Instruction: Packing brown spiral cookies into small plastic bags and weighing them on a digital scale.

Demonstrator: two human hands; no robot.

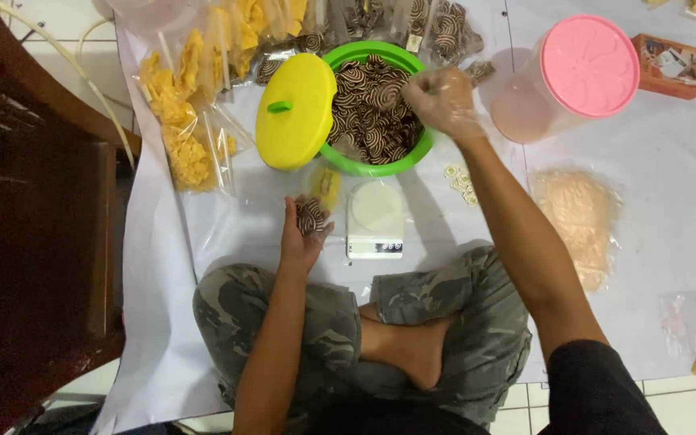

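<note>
My left hand (302,235) holds a small clear bag (312,213) with brown swirl-patterned chips in it, just left of a small white kitchen scale (374,219). My right hand (442,99), in a clear plastic glove, reaches over the right rim of a green tub (409,155) full of the same swirl chips (372,109); its fingers are curled, whether they hold chips I cannot tell. The tub's yellow lid (295,111) leans on its left side.
Bags of yellow chips (183,121) lie at the left, bags of swirl chips (437,28) behind the tub. A pink-lidded clear jar (573,72), a pile of clear bags (582,217), rubber bands (461,181) and an orange box (670,64) lie right. Dark wooden furniture (34,209) stands left.
</note>
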